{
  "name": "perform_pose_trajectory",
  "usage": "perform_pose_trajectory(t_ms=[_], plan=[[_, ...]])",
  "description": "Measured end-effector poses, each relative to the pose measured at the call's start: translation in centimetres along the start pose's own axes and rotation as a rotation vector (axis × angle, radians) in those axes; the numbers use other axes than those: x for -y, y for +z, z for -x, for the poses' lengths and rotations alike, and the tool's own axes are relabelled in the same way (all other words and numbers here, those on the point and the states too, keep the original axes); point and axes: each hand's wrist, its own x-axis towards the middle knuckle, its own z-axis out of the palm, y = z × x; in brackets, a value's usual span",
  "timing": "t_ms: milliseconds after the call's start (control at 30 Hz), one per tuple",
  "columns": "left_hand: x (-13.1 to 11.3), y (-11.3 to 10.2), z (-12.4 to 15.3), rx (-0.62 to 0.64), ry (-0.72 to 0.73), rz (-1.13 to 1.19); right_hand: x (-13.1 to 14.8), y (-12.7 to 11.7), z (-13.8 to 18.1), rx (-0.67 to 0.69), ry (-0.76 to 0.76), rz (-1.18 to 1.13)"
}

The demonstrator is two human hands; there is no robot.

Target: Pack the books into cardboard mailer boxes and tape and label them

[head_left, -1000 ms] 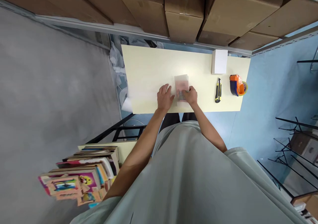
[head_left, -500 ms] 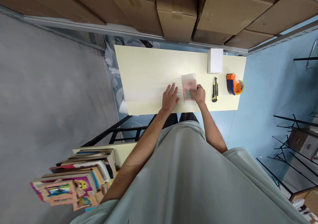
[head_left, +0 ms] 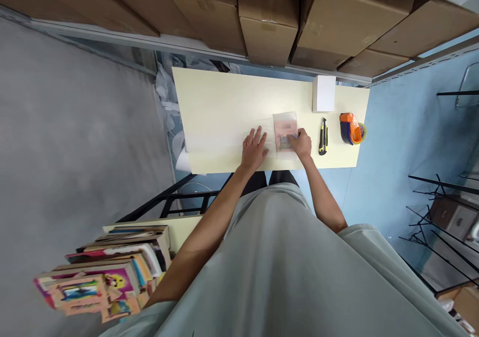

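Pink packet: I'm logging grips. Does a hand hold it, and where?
The right hand holds the packet by its near edge, flat on the table; the left hand rests flat beside it.

Both arms reach forward from the body, bare below short sleeves. The left forearm (head_left: pixel 220 197) runs up from a bent elbow at the near left, wrist straight. The left hand (head_left: pixel 254 147) lies palm down and flat, its fingers stretched out, slightly spread and pointing to the far side. The right forearm (head_left: pixel 320 192) angles in from the near right, shorter in view. The right hand (head_left: pixel 302 145) sits just right of the left one, knuckles up, fingers curled leftward with the thumb drawn in against them in a pinch.
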Motion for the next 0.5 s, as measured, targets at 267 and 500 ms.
perform_pose_trajectory(t_ms=[267, 500], plan=[[0.1, -1.2, -0.2, 0.065, -0.026, -0.027, 0.1, 0.7, 0.0, -0.019, 0.014, 0.015], [0.1, -1.7, -0.4, 0.075, -0.036, -0.007, -4.7, -4.0, -0.7, -0.449, -0.016, 0.062]])
